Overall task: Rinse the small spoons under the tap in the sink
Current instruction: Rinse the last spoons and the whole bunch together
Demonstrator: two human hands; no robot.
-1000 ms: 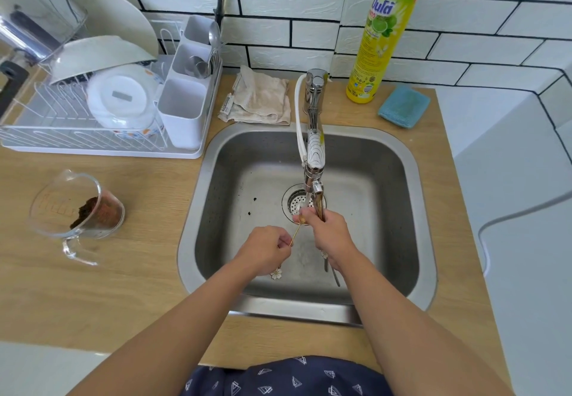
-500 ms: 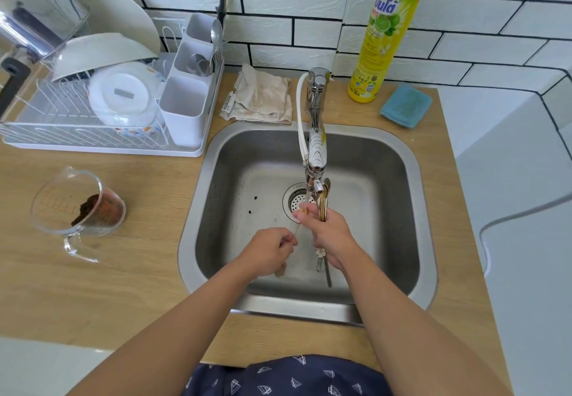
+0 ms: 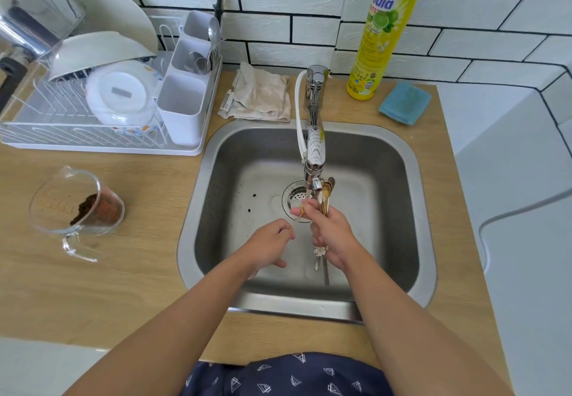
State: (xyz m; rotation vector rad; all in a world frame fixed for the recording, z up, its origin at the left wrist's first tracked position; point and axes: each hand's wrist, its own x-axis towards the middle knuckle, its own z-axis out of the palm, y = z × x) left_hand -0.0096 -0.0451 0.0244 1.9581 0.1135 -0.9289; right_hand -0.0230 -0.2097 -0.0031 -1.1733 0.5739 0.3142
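Observation:
Over the steel sink (image 3: 411, 210), my right hand (image 3: 329, 234) grips a bundle of small gold spoons (image 3: 326, 194). Their bowls stick up beside the tap's nozzle (image 3: 315, 183), and their handles hang below my palm, one ending in a white flower charm (image 3: 319, 251). My left hand (image 3: 272, 244) pinches the handle of one thin gold spoon (image 3: 297, 219), whose bowl end lies against my right fingertips. A thin stream of water runs from the tap (image 3: 315, 135) onto that spot.
A drain strainer (image 3: 294, 197) sits under the tap, with dark crumbs on the sink floor. A glass measuring cup (image 3: 77, 210) with brown powder lies left of the sink. Behind stand a dish rack (image 3: 102, 101), a beige cloth (image 3: 260, 95), a detergent bottle (image 3: 383, 30) and a blue sponge (image 3: 405, 103).
My right hand has shifted the bundle so the spoon bowls rise beside the nozzle. The left hand has kept its pinch on the single spoon's handle.

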